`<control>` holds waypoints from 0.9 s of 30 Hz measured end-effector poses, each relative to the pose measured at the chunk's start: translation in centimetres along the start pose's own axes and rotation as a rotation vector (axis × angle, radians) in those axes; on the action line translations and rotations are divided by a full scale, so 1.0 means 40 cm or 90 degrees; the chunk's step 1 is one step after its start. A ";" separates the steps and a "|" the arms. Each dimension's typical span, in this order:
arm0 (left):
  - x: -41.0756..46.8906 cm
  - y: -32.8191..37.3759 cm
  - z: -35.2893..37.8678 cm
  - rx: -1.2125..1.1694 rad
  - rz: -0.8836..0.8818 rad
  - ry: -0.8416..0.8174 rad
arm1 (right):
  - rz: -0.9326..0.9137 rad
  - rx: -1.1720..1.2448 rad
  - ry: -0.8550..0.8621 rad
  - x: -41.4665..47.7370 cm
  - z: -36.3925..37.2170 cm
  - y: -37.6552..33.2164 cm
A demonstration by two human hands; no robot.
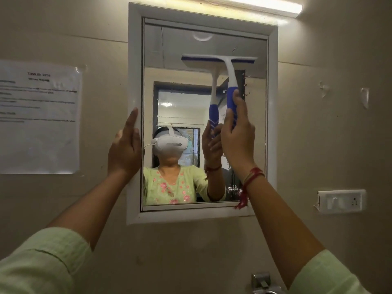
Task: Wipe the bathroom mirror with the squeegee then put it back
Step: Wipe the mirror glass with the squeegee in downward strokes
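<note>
Reaching up with both arms, you have your right hand [235, 134] curled round the blue lower grip of the squeegee [230, 81], thumb lying up along the handle. The white neck rises almost upright from it, and the blade sits level against the upper right part of the mirror [169, 49]. Its own reflection shows just to the left, touching it at the blade. Your left hand [125, 149] holds nothing: the fingers are straight and together, laid flat on the left side of the white frame [272, 102], fingertips pointing up. A red thread [252, 177] is tied at your right wrist, its loose end hanging over the frame's lower right corner. Both pale green sleeves [42, 262] fill the bottom corners of the view. Your right hand and forearm cover part of the glass on the lower right. On the wall to the left is a taped paper notice [40, 115] (the print is too blurred to read). A lit tube light [254, 5] runs above the mirror, a white switch plate [341, 201] sits to the right, and a metal fitting [263, 282] shows at the bottom edge.
</note>
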State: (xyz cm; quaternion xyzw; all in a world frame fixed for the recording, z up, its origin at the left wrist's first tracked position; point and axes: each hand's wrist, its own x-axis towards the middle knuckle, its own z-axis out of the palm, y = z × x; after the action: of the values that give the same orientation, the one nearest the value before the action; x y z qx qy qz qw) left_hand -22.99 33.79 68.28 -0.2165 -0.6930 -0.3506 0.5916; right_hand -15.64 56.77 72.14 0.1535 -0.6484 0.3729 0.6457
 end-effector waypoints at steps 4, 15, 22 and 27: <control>0.001 -0.002 0.002 0.005 -0.003 0.000 | -0.006 -0.003 0.033 0.062 0.013 -0.030; 0.001 -0.009 0.005 0.006 -0.002 0.002 | 0.014 0.012 -0.036 -0.111 -0.017 0.013; 0.002 -0.009 0.004 0.015 -0.009 -0.002 | 0.006 -0.007 0.003 -0.014 -0.004 -0.013; 0.003 -0.011 0.006 0.008 -0.001 -0.005 | 0.031 0.016 -0.033 -0.175 -0.027 0.046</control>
State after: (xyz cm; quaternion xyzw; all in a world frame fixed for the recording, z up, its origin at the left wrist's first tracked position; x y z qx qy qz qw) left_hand -23.49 33.65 68.27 -0.2136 -0.6975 -0.3462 0.5900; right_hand -15.28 56.78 64.84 0.1556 -0.6639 0.3925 0.6173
